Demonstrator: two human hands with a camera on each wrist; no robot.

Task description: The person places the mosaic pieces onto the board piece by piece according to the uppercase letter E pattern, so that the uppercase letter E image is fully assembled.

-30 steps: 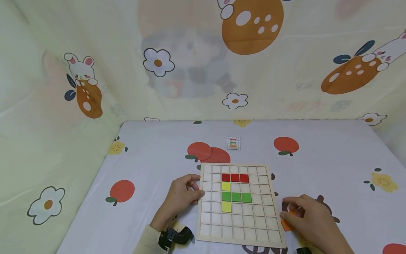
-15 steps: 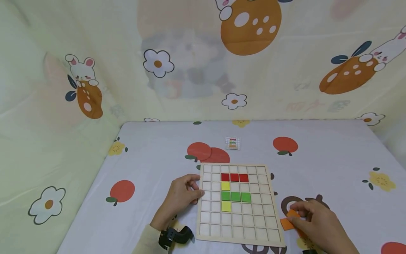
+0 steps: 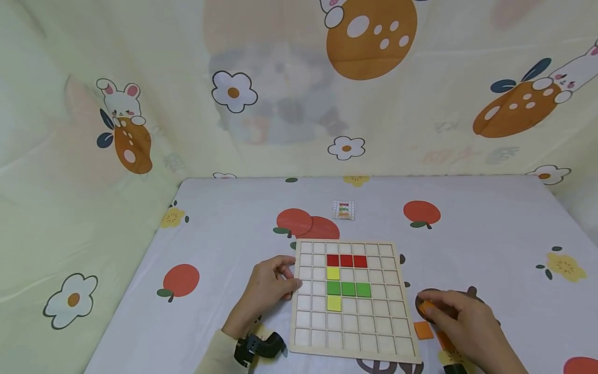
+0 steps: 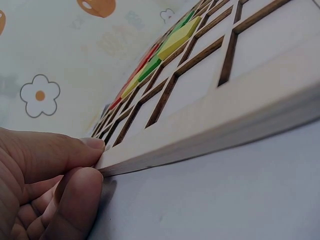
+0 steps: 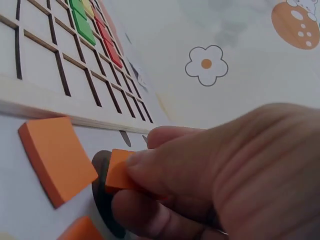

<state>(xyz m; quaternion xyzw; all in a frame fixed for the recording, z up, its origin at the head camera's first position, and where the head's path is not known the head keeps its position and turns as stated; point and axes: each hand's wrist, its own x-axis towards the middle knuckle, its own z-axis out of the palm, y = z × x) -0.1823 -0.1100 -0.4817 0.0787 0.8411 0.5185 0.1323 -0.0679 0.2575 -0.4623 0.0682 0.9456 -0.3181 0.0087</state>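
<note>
A wooden grid board [image 3: 353, 343] bears three red tiles [image 3: 347, 261] in a row, three green tiles [image 3: 348, 289] lower down, and two yellow tiles [image 3: 334, 303] in the same column as the leftmost red and green ones. My left hand [image 3: 266, 283] holds the board's left edge; in the left wrist view its thumb tip lies on the rim with a finger below. Right of the board, my right hand [image 3: 467, 322] pinches an orange square tile [image 5: 119, 170] between thumb and finger, close over the cloth. Another orange tile [image 3: 423, 330] lies flat beside the board's right edge.
More orange [image 3: 445, 342] shows partly hidden beneath my right hand. Behind the board lies a small card [image 3: 343, 210] printed with a coloured grid pattern. A fruit-patterned cloth [image 3: 233, 223] covers the table, with patterned curtains [image 3: 280, 124] standing at the back and left.
My right hand has drawn back to the right from the board's edge, then lifted an orange tile off the others, baring the flat one. The left hand and the board have stayed put.
</note>
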